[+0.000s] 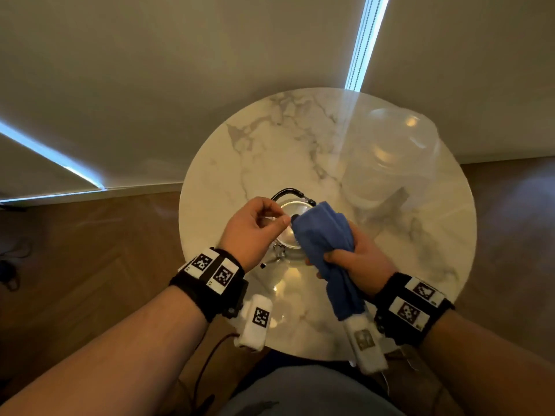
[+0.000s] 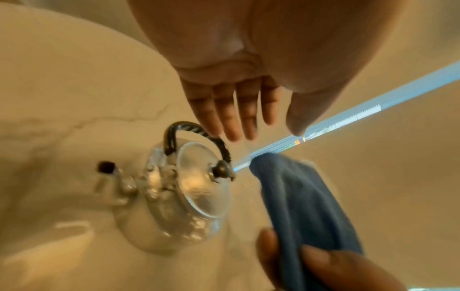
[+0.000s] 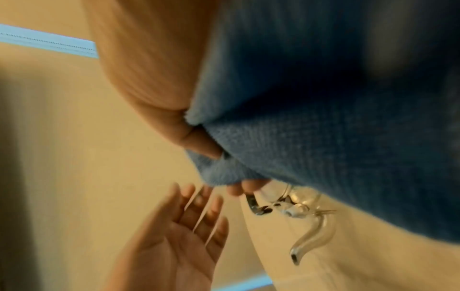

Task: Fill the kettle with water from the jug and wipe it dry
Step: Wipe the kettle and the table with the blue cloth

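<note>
A clear glass kettle (image 1: 287,243) with a black handle (image 1: 290,192) stands on the round marble table (image 1: 264,151), its lid on and its spout (image 3: 311,237) toward me. My left hand (image 1: 279,216) hovers just above the kettle, fingers (image 2: 239,118) straight and relaxed, holding nothing. My right hand (image 1: 354,253) grips a bunched blue cloth (image 1: 321,232) right beside the kettle's right side; the cloth (image 2: 298,206) hangs down past my wrist. A clear jug (image 1: 390,163) stands behind, to the right. Whether the cloth touches the glass is hidden.
The table's near edge (image 1: 300,354) is close to my lap. Wooden floor (image 1: 90,250) lies on both sides, with dark cables (image 1: 12,271) at the far left. Pale blinds (image 1: 180,70) hang behind the table.
</note>
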Demonstrator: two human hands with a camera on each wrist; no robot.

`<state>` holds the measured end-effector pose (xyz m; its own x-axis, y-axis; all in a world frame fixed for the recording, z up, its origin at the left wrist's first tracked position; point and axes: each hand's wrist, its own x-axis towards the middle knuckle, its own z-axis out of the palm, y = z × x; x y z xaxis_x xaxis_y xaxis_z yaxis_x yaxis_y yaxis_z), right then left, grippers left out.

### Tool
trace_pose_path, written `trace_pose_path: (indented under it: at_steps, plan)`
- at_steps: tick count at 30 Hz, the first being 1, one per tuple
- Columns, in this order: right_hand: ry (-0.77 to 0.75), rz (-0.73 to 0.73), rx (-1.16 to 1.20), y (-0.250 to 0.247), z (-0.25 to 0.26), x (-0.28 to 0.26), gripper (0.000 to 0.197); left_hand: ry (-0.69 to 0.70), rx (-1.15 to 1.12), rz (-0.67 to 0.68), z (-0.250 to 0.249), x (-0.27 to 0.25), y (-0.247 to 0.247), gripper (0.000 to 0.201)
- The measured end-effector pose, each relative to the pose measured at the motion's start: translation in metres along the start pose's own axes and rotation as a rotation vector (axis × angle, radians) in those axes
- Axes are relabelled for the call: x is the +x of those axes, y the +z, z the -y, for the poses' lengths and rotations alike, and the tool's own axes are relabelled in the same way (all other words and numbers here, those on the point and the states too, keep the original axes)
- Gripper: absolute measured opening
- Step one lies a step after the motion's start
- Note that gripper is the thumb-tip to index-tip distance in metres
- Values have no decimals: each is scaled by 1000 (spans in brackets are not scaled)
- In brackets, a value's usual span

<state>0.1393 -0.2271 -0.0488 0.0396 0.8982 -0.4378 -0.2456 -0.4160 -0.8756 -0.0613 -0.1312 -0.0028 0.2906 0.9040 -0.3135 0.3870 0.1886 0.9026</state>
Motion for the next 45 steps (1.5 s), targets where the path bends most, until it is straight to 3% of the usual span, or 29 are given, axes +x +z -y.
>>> trace_pose_path:
  at_steps: [2, 5, 9, 13, 19, 27, 30, 32, 34, 37, 39, 42, 45]
  plan:
    - [-8, -214, -98, -1, -6, -4, 56, 36, 288, -66, 15, 10, -6, 35]
    - [-109, -442, -360, 1, -4, -5, 46, 120, 640, 17, 37, 20, -10, 61]
    - [-206, -404, -855, 14, -12, 26, 56, 125, 783, 59, 57, 25, 3, 78]
    - [-160, -311, -1173, 35, -41, 42, 73, 98, 805, 49, 64, 33, 11, 83]
    - [-238, -211, -1332, 35, -72, 1, 80, 136, 876, 28, 74, 40, 9, 77]
    - [-103, -204, -1156, 31, -38, 42, 91, 119, 905, 85, 67, 41, 5, 72]
    - [-30, -171, -1177, 32, -46, 23, 99, 94, 872, 102, 67, 42, 6, 72]
    - [-22, -146, -1210, 29, -51, 6, 93, 83, 836, 87, 67, 43, 8, 69]
    - [-127, -190, -1208, 24, -45, 7, 77, 74, 822, 75, 67, 43, 11, 66]
    - [-126, -295, -1043, 21, -8, 40, 53, 46, 811, 81, 66, 43, 12, 66]
    - [-159, -306, -1059, 23, 16, 66, 42, 23, 796, 94, 63, 42, 12, 70]
    - [-221, -190, -1210, 31, 30, 87, 35, -5, 771, 98, 59, 41, 12, 74]
    - [-157, -137, -1350, 31, 23, 80, 29, -4, 740, 72, 61, 40, 13, 72]
